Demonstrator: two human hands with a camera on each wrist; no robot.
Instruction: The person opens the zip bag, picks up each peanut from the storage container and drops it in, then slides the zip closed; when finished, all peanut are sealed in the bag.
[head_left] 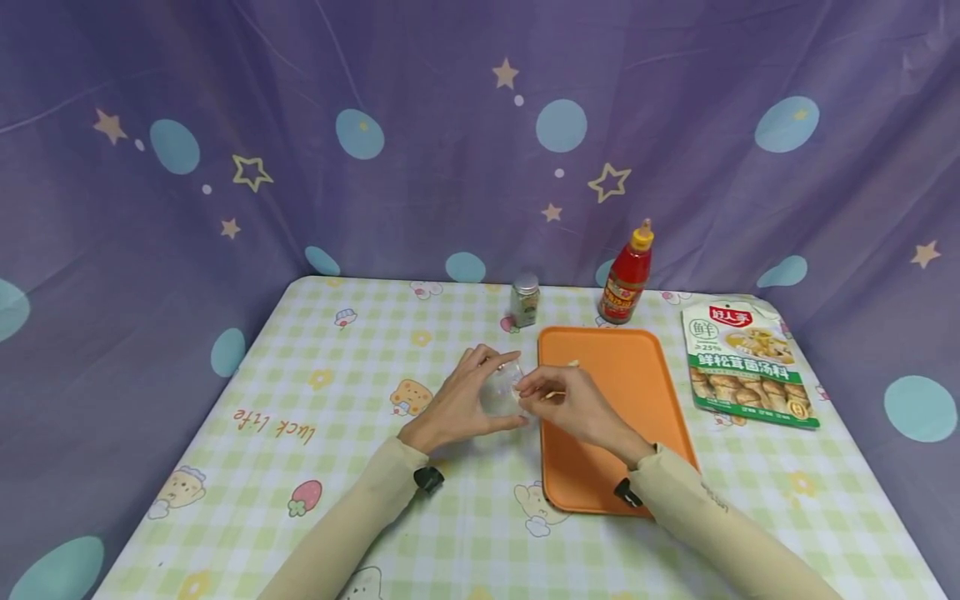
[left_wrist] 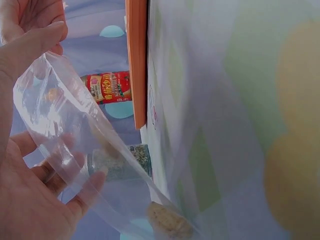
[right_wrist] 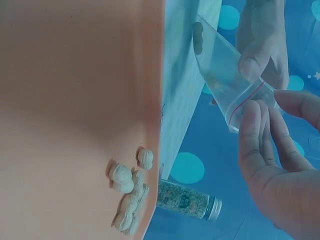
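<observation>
A clear zip bag (head_left: 501, 392) with a red seal line is held up beside the orange tray's (head_left: 615, 358) left edge. My left hand (head_left: 459, 406) grips its side between thumb and fingers. At the mouth of the bag, my right hand (head_left: 573, 406) pinches the plastic near the seal, thumb opposite the fingertips. Low in the bag lies a peanut (left_wrist: 167, 220), also visible in the right wrist view. Several unshelled peanuts (right_wrist: 129, 195) lie in a cluster on the tray near its rim; in the head view my right hand hides most of them.
Behind the tray stand a spice jar (head_left: 525, 302) with a silvery lid and a red sauce bottle (head_left: 627, 279) with a yellow cap. A green and white food pouch (head_left: 750, 362) lies to the tray's right. A checked cloth covers the table (head_left: 262, 475); a purple curtain hangs behind.
</observation>
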